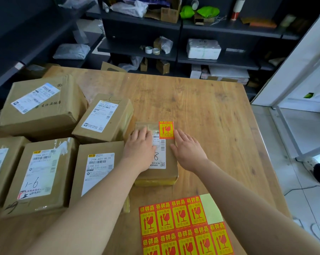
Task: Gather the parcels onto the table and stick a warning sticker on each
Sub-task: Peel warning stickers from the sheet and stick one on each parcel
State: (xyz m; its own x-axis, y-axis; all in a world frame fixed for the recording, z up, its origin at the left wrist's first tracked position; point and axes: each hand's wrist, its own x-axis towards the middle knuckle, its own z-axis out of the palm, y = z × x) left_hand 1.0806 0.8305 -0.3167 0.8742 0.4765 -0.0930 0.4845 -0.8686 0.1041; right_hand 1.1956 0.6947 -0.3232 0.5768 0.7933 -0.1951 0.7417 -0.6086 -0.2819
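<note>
Your left grip (140, 146) and right grip (187, 150) lie flat, fingers straight, on small parcel (159, 175) mid-worktop (201, 100), warning sticker (166, 130) on its far corner (sticker sheet (183, 223) nearer you, other boxes (104, 118) to left).

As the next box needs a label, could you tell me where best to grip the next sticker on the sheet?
Pinch the top-row sticker beside the bare backing at its upper right corner, coming from the right: that edge lies exposed where one sticker is gone, so it should lift cleanly.
</note>
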